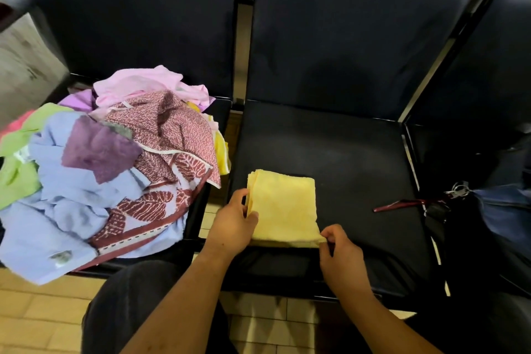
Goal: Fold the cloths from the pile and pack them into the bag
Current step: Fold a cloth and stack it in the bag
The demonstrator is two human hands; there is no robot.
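Yellow folded cloth [283, 204] lies on the black seat [359, 158], the left hand [232, 224] gripping its left edge and the right hand [340, 250] pinching its near right corner. Farther left, the pile [109, 158] runs out of view. The bag [502, 210] at right is dim, cut off and hard to make out.

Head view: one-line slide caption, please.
Folded yellow cloth on the dark seat, held by left hand and right hand, beside the cloth pile.

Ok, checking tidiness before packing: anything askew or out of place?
The pile overflows the seat, its light blue cloth hanging past the front edge. The folded yellow cloth lies square.
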